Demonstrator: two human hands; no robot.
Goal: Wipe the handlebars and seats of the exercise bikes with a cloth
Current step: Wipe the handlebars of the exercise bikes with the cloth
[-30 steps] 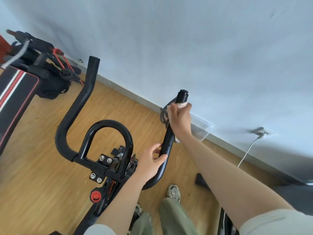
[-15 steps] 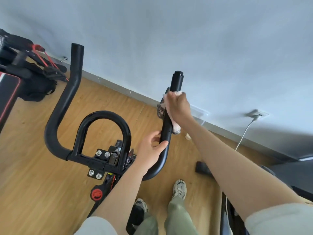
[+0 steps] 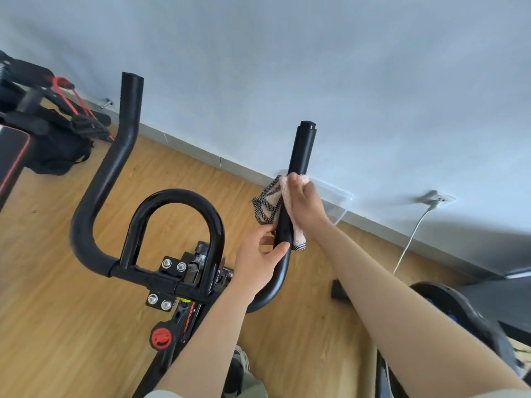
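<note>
Here, right hand (image 3: 304,206) fingers wrap cloth (image 3: 268,203) round the handlebar (image 3: 301,150); left hand (image 3: 258,262) grips below.

- The right handlebar horn (image 3: 302,147) stands bare above the right hand (image 3: 303,206), with open air on either side.
- Just below, the left hand (image 3: 258,264) grips the same bar and blocks the way down.
- The gap towards the centre loop (image 3: 175,196) is open, but the cloth (image 3: 268,203) hangs loose into it.
- The left handlebar horn (image 3: 126,130) is free along its length.
</note>
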